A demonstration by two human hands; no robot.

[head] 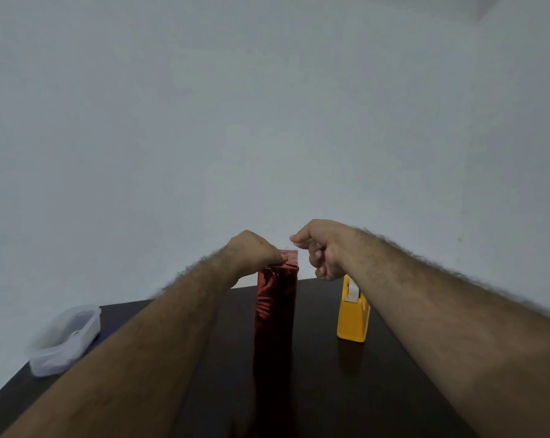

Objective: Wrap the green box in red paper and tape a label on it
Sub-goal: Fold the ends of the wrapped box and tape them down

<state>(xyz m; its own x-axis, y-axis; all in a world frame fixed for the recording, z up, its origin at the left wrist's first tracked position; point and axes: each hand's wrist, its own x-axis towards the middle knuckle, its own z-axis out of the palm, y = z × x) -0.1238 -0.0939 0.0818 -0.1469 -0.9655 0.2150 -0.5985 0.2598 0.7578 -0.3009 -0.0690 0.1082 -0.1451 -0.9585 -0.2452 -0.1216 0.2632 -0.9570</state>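
A tall box (275, 314) covered in shiny red paper stands upright on the dark table (314, 390), near its middle. My left hand (254, 251) rests on the box's top end, its fingers pressing down the folded paper there. My right hand (322, 248) hovers just right of the box top, fingers curled, thumb and forefinger pinched together; whether a piece of tape is between them is too small to tell. A yellow tape dispenser (353, 311) with white tape stands to the right of the box, under my right hand. No green of the box shows.
A translucent plastic container (63, 341) sits at the table's left edge, with something blue flat beside it. A plain pale wall rises right behind the table's far edge.
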